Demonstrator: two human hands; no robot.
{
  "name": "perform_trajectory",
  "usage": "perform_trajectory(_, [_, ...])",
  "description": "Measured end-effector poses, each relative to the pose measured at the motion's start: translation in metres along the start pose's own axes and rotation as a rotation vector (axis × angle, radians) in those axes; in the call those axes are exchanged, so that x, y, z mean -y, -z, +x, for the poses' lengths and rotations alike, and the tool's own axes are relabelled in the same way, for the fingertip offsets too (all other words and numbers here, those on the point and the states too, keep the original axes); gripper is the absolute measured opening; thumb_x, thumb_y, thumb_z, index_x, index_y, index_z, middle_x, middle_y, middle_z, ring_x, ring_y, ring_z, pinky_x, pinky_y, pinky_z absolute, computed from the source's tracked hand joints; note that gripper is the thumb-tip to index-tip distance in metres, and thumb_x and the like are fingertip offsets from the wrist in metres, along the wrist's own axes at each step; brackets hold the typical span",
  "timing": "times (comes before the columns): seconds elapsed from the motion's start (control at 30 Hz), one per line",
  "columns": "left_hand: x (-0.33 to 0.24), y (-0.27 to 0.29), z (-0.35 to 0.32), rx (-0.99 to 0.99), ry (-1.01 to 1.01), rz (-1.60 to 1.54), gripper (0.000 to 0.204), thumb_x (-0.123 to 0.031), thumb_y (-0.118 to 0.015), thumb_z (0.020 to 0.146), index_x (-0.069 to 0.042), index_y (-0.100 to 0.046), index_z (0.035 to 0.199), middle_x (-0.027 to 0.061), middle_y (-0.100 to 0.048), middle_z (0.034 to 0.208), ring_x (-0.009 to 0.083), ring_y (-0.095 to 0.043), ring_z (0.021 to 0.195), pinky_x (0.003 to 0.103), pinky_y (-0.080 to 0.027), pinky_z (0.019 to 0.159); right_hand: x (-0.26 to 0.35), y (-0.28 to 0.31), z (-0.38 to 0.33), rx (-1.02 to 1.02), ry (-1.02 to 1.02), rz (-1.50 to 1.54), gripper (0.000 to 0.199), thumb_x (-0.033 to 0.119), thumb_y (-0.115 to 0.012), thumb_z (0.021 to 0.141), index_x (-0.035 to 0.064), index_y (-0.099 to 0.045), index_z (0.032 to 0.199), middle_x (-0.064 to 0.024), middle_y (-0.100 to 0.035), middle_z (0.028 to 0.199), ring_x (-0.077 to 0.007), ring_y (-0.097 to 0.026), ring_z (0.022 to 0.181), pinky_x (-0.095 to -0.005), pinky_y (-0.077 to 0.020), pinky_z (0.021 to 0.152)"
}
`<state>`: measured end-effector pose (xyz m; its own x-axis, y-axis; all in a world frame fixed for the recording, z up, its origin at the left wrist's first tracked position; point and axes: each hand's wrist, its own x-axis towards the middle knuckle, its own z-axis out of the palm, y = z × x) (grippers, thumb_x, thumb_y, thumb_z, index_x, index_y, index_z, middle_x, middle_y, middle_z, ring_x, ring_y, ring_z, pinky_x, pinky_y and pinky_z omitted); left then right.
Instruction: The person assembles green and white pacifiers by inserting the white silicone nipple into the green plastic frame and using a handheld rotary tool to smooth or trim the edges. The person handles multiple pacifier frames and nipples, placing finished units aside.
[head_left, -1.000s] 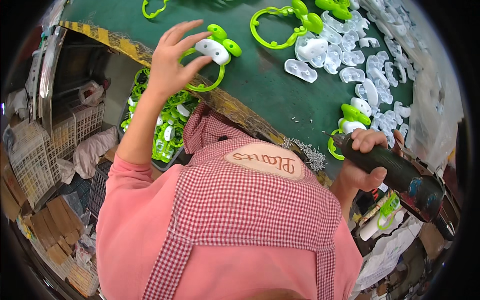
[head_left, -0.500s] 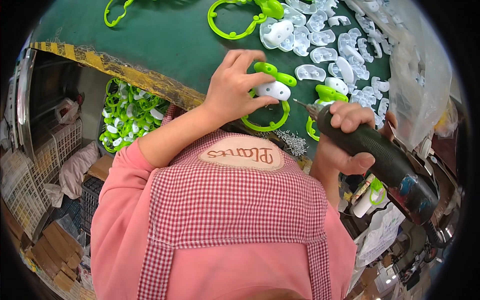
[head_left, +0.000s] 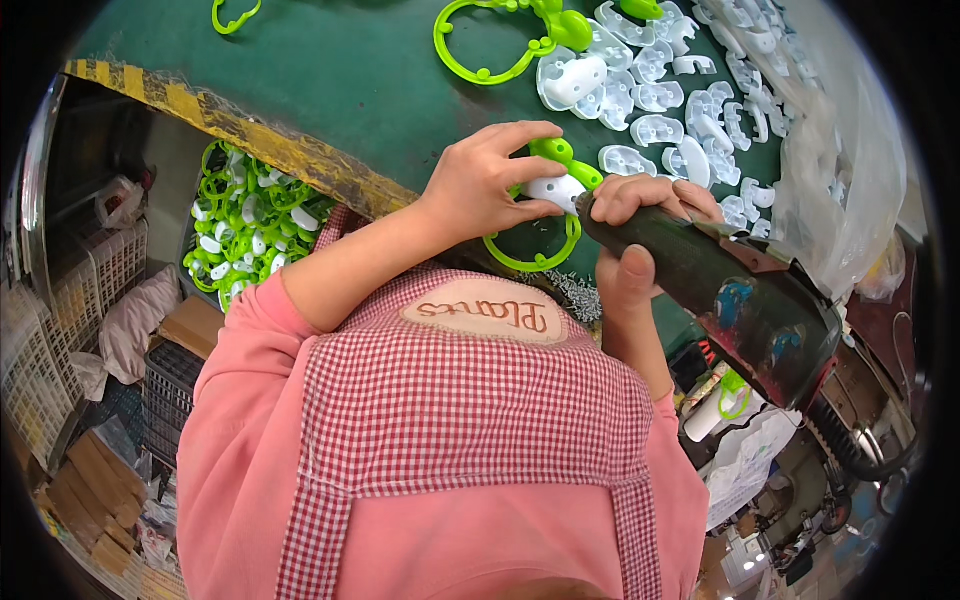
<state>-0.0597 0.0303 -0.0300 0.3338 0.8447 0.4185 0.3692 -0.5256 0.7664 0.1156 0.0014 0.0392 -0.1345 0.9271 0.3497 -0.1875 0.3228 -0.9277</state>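
My left hand (head_left: 488, 178) pinches a green plastic ring part (head_left: 540, 262) with a white plastic cover (head_left: 553, 192) on it, at the near edge of the table. Two green lobes stick out beyond the white cover. In my right hand (head_left: 640, 215) is a dark electric screwdriver (head_left: 730, 290), its front end against the right side of the white cover. Its tip is hidden by my fingers. Small silver screws (head_left: 575, 295) lie in a pile just right of the ring.
Several white plastic shells (head_left: 660, 97) lie across the right of the green table (head_left: 330, 60), beside a clear plastic bag (head_left: 850, 190). Another green ring part (head_left: 440, 50) lies farther back. Below the table's striped edge (head_left: 180, 100), a bin holds green and white pieces (head_left: 250, 215).
My right hand has brought the screwdriver leftward onto the white cover; before, its bit pointed at the cover from a gap away. My left hand keeps its hold, shifted slightly.
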Motion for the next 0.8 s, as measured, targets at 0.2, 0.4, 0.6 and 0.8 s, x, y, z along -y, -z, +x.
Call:
perform_trajectory(0.2, [0.002,0.000,-0.002,-0.005,-0.022,-0.001,0.036,-0.023,-0.084,0.060,-0.014,-0.072,0.093,0.0062,-0.064,0.119,0.0261,-0.064,0.103,0.036,-0.054,0.082,0.005,-0.009,0.006,-0.063,-0.111,-0.074,0.087,0.057,-0.072,0.078,0.0069,-0.029,0.135,-0.0075,-0.055,0.078,-0.0206,-0.056,0.069,-0.0377,-0.0478,0.072])
perform_trajectory(0.4, [-0.007,0.000,-0.005,-0.044,0.028,0.020,0.035,-0.023,-0.084,0.062,-0.011,-0.072,0.093,0.0061,-0.064,0.115,0.0270,-0.063,0.100,0.039,-0.050,0.090,0.010,-0.010,-0.005,-0.228,-0.049,0.048,0.090,0.063,-0.069,0.077,0.0044,-0.027,0.130,-0.0058,-0.053,0.077,-0.0180,-0.055,0.069,-0.0355,-0.0469,0.068])
perform_trajectory(0.6, [-0.016,0.017,-0.015,-0.074,-0.128,0.079,0.022,-0.021,-0.081,0.065,-0.013,-0.070,0.083,-0.0014,-0.065,0.094,0.0193,-0.060,0.092,0.038,-0.045,0.087,-0.008,-0.006,-0.032,-0.197,-0.127,0.054,0.087,0.059,-0.066,0.081,0.0162,-0.023,0.144,-0.0053,-0.052,0.079,-0.0183,-0.052,0.067,-0.0364,-0.0436,0.067])
perform_trajectory(0.8, [-0.027,0.006,-0.019,0.144,-0.247,0.115,0.017,-0.028,-0.076,0.068,-0.018,-0.064,0.073,-0.0086,-0.059,0.080,0.0124,-0.056,0.084,0.036,-0.033,0.082,0.028,-0.005,-0.014,-0.168,0.025,0.264,0.094,0.064,-0.071,0.075,0.0132,-0.026,0.140,-0.0051,-0.055,0.076,-0.0197,-0.056,0.063,-0.0385,-0.0466,0.067])
